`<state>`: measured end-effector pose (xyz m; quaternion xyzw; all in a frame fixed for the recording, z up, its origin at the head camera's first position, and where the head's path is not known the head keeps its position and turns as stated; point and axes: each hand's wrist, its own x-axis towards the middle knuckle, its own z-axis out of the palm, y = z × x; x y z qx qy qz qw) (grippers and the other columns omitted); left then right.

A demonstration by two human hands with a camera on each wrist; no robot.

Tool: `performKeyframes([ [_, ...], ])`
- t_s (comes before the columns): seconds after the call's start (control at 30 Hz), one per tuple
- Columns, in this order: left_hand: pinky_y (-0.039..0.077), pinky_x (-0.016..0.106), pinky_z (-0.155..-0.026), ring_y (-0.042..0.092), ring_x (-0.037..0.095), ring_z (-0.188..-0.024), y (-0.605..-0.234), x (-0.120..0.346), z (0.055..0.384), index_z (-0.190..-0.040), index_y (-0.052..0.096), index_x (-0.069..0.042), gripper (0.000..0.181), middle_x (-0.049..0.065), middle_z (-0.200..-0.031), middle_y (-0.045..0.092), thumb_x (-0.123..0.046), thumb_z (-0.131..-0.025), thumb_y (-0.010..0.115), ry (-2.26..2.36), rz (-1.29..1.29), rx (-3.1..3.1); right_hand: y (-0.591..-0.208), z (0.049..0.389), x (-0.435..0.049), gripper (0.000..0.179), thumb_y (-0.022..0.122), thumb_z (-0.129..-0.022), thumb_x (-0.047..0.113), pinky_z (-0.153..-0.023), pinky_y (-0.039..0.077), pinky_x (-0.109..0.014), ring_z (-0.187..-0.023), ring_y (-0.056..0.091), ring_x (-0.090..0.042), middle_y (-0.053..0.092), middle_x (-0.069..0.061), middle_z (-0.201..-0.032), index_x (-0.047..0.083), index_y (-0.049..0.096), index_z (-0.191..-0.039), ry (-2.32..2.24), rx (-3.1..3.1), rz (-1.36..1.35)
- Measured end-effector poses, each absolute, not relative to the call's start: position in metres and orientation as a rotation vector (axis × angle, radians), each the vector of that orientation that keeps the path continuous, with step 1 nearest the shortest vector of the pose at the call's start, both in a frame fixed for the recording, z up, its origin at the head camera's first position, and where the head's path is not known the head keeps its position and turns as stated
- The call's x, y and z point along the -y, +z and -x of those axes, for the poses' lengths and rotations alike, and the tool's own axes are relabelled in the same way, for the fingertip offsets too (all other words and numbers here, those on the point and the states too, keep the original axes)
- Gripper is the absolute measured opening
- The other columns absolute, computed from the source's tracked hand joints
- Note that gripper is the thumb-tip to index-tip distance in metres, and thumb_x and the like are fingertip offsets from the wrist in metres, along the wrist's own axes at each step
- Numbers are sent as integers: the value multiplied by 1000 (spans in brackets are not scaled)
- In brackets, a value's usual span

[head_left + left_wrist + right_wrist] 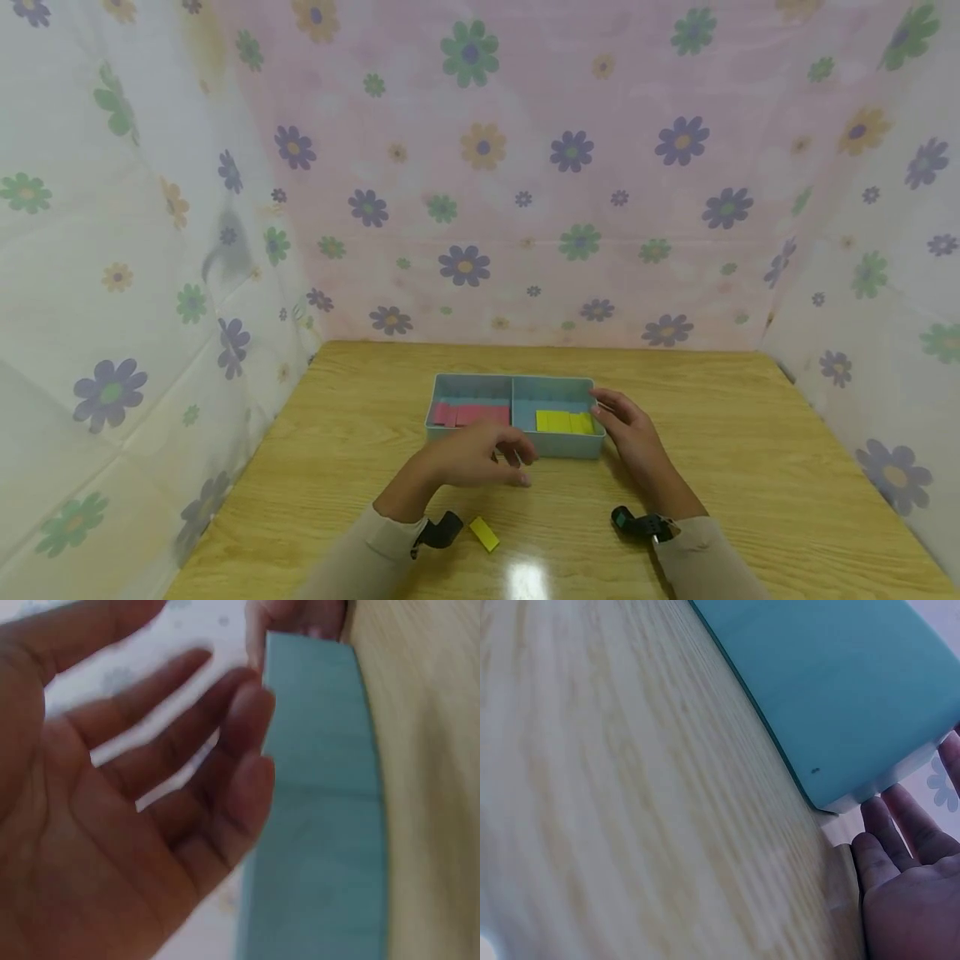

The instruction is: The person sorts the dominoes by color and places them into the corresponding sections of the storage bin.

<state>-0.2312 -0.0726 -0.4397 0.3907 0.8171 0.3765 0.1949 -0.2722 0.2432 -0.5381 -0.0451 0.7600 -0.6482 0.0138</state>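
A light blue two-compartment box (558, 445) sits on the table. Flat pink rectangular pieces (483, 414) lie in its left compartment and yellow ones (558, 422) in its right. My left hand (472, 457) hovers in front of the box with loosely bent fingers; its palm (82, 855) holds nothing in the left wrist view. At the box's right end is my right hand (633, 437), thumb and fingers by the rim. In the right wrist view, its extended fingers (922, 825) touch the end wall. One yellow rectangular piece (483, 534) lies near the left wrist.
The wood-grain table (375, 383) is enclosed by flower-patterned cloth (517, 225) at the back and both sides. Each wrist carries a black strapped device, one on the left (441, 531) and one on the right (640, 525).
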Motion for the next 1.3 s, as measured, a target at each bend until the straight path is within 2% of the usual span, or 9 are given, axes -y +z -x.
performKeyframes([
  [0.13,58,25,-90,69,12,-106,-456,89,227,-123,74,-12,32,9,-123,73,-24,-94,79,1088,-1120,-2179,-538,272,-243,53,59,-106,44,-125,30,-56,-152,36,-28,41,-4,-162,19,51,-152,-2010,-2363,130],
  [0.23,59,27,-91,69,16,-106,-469,97,230,-120,76,-10,33,6,-119,75,-19,-90,83,1084,-1121,-2140,-538,274,-243,50,58,-107,42,-125,29,-56,-152,35,-27,41,-3,-162,21,51,-151,-2012,-2359,111],
  [0.4,58,26,-90,68,11,-101,-485,106,234,-112,79,-13,30,-4,-112,75,-12,-83,88,1060,-1061,-2058,-538,275,-244,48,56,-108,36,-125,30,-54,-151,37,-27,41,-5,-162,18,50,-152,-2031,-2343,108],
  [0.63,55,21,-93,65,3,-102,-490,114,231,-105,82,-19,36,-9,-107,72,-2,-75,90,996,-987,-2083,-537,273,-241,47,58,-107,38,-126,28,-55,-152,35,-26,41,-3,-162,20,51,-151,-2038,-2316,57],
  [0.97,57,20,-77,64,2,-86,-493,111,226,-91,83,-22,22,-12,-95,69,-5,-78,90,925,-957,-2207,-538,271,-242,50,57,-107,42,-125,31,-55,-152,36,-28,40,-5,-162,20,50,-151,-2009,-2354,110],
  [1.07,57,21,-74,64,1,-82,-495,109,227,-89,83,-21,18,-11,-91,70,-7,-79,89,927,-953,-2220,-539,271,-244,54,57,-106,45,-124,33,-51,-151,36,-27,39,-6,-163,19,49,-153,-2005,-2354,139],
  [1.3,57,22,-67,64,3,-75,-496,103,226,-84,82,-19,14,-10,-86,72,-9,-79,90,965,-884,-2270,-540,270,-244,58,58,-104,49,-116,42,-30,-149,38,-26,40,-5,-162,18,49,-153,-2001,-2356,169],
])
